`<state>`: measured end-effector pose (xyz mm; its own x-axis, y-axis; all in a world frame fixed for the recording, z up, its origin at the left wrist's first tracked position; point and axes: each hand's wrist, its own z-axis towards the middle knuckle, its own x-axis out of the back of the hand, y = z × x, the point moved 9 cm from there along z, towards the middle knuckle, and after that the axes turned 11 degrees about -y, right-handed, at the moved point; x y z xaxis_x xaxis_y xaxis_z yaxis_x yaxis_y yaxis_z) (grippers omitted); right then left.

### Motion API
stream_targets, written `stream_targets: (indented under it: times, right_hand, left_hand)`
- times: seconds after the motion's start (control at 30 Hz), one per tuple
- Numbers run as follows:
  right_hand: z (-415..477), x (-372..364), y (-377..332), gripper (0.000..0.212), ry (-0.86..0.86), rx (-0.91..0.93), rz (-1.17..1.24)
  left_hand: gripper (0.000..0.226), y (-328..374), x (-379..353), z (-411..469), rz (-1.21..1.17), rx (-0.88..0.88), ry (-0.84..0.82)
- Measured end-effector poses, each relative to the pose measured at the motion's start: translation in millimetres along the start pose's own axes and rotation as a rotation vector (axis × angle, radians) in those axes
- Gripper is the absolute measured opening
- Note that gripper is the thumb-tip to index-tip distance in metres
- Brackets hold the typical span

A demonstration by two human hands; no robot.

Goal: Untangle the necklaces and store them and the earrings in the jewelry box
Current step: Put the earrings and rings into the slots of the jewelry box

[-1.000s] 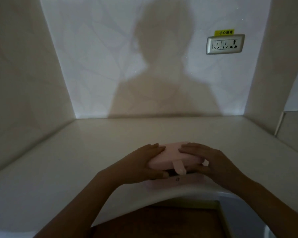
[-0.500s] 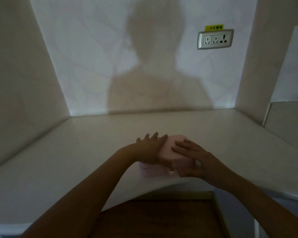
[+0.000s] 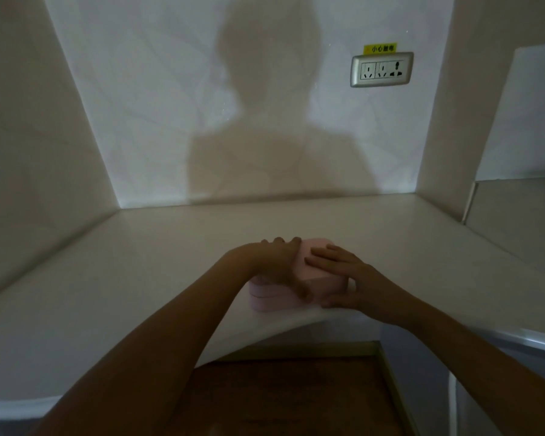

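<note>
**Two hands on one pink box**

Two bare hands hold a small pink jewelry box [image 3: 321, 282]. The box sits on a white counter [image 3: 158, 265], close to the front edge where the counter curves in. It is the only container here.

The left hand [image 3: 277, 262] is on the left side of the box. Its fingers bend over the far edge of the top, and its thumb comes down the front. It grips the box.

The right hand [image 3: 351, 276] is on the right side. Its fingers are straight and lie flat on the pink top. Its thumb lies low along the front right corner of the box. This hand presses and does not wrap around.

A thin line runs around the box low on its left side. The inside of the box is hidden, so I cannot tell what is in it. I cannot see any necklaces or earrings.

The light is dim. A person's shadow [image 3: 265, 127] falls on the back wall. A silver wall socket [image 3: 381, 70] is on the wall to the right, with a yellow label [image 3: 380, 48] just above it. A brown wooden floor [image 3: 280, 401] shows below the counter.
</note>
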<state>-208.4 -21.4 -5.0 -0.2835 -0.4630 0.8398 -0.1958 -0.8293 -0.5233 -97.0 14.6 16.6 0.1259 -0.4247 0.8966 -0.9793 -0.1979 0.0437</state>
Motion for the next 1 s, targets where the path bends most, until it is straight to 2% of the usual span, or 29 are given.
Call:
stream_targets:
  times: [0.47,0.53,0.67,0.87,0.93,1.0]
  right_hand:
    - [4.4,1.9,2.6,0.073,-0.011,-0.001,-0.016]
    - [5.6,3.2,1.8,0.074,-0.014,-0.004,-0.014]
    - [24.1,7.2,1.5,0.074,0.026,-0.052,-0.097]
    - [63.1,7.4,16.1,0.072,-0.015,-0.062,-0.135]
    - [71.7,12.6,27.7,0.075,-0.032,-0.122,-0.176]
    - [75.6,16.1,53.2,0.075,-0.077,-0.272,-0.176]
  left_hand:
    - [0.121,2.2,-3.5,1.0,0.062,-0.012,0.071]
    - [0.116,2.8,-5.6,0.3,0.082,-0.012,0.090]
    - [0.091,-1.6,-8.9,2.1,0.127,0.006,0.195]
    - [0.086,-42.5,4.5,18.7,0.095,0.045,0.218]
    - [0.083,-59.1,11.4,28.4,0.065,0.076,0.248]
    - [0.081,-75.2,15.6,40.0,0.012,0.096,0.266]
